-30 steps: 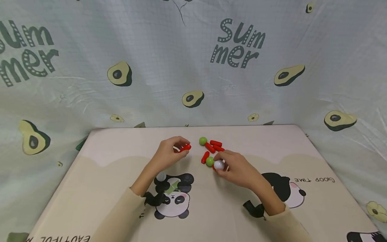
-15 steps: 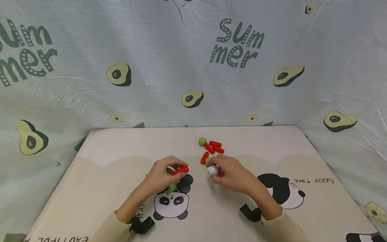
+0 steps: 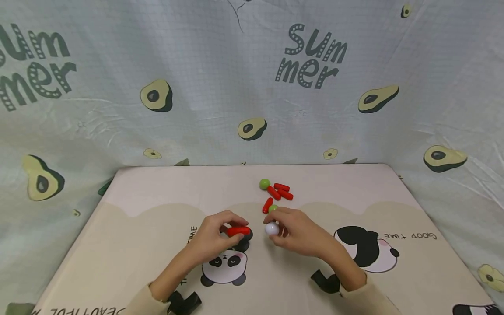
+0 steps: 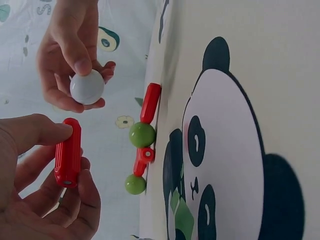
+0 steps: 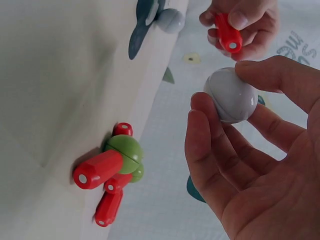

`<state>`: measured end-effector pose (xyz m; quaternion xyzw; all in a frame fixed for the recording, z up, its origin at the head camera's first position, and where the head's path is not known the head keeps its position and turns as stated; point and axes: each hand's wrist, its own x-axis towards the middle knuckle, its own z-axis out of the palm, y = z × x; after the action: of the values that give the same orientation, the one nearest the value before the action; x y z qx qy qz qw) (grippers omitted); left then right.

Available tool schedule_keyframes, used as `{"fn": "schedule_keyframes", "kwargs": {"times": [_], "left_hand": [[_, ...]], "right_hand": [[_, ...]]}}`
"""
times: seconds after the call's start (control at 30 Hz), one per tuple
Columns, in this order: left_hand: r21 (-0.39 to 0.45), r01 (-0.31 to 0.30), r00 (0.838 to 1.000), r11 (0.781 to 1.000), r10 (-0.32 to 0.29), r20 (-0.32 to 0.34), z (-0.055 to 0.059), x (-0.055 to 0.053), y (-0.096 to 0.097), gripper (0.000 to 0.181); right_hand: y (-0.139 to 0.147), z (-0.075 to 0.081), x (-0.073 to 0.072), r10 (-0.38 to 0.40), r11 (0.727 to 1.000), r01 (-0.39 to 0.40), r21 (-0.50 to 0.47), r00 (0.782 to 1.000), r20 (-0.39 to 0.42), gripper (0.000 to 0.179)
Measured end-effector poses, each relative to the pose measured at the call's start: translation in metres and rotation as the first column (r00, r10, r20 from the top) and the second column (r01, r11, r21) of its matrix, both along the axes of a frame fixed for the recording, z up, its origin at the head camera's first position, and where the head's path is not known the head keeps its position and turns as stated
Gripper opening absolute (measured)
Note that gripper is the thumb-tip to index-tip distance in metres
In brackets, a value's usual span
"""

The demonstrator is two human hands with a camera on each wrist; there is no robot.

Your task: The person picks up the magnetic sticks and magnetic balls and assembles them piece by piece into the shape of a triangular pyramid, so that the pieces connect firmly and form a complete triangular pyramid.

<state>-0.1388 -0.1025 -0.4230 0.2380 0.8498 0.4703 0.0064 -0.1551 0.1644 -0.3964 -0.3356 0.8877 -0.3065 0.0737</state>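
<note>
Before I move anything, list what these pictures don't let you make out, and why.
Nearer green ball: head view, partly hidden by the right hand.
Unheld pale ball: missing from the head view, probably behind the left hand.
Held red stick: left wrist view, partly covered by the left thumb.
Left sleeve: head view, cut off by the bottom edge.

Surface (image 3: 153,188): pale pink and beige | panda print (image 3: 224,267) near its middle | black-and-white animal print (image 3: 367,249) to the right, beside upside-down GOOD TIME lettering (image 3: 412,236) | backdrop cloth (image 3: 204,52) behind: pale, creased, green SUMMER lettering (image 3: 309,72) twice, avocado prints (image 3: 157,95), small yellow flower prints (image 3: 330,153)
</note>
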Motion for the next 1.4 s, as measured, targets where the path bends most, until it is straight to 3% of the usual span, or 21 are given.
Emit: {"fn": "schedule_keyframes", "kwargs": {"times": [0.23, 0.5, 1.07, 1.4], "left_hand": [[0.05, 0.048, 0.999, 0.998, -0.048, 0.005, -0.002, 0.003, 0.004, 0.025], [0.039, 0.069, 0.997, 0.997, -0.07, 0.02, -0.006, 0.004, 0.008, 0.025], [0.069, 0.028, 1.0, 0.997, -0.028, -0.004, -0.005, 0.008, 0.009, 0.024], [0.093, 0.05, 0.998, 0.994, -0.047, -0.037, -0.003, 0.01, 0.009, 0.023]], "right_hand": [[-0.002, -0.004, 0.002, 0.033, 0.999, -0.031, -0.032, 0.998, 0.055, 0.03], [-0.004, -0.01, 0.002, 0.048, 0.997, -0.044, -0.056, 0.996, 0.074, 0.03], [-0.005, -0.011, 0.004, 0.032, 0.987, -0.018, -0.159, 0.996, 0.089, 0.034], [-0.005, -0.01, 0.006, 0.061, 0.981, -0.042, -0.188, 0.993, 0.097, 0.032]]}}
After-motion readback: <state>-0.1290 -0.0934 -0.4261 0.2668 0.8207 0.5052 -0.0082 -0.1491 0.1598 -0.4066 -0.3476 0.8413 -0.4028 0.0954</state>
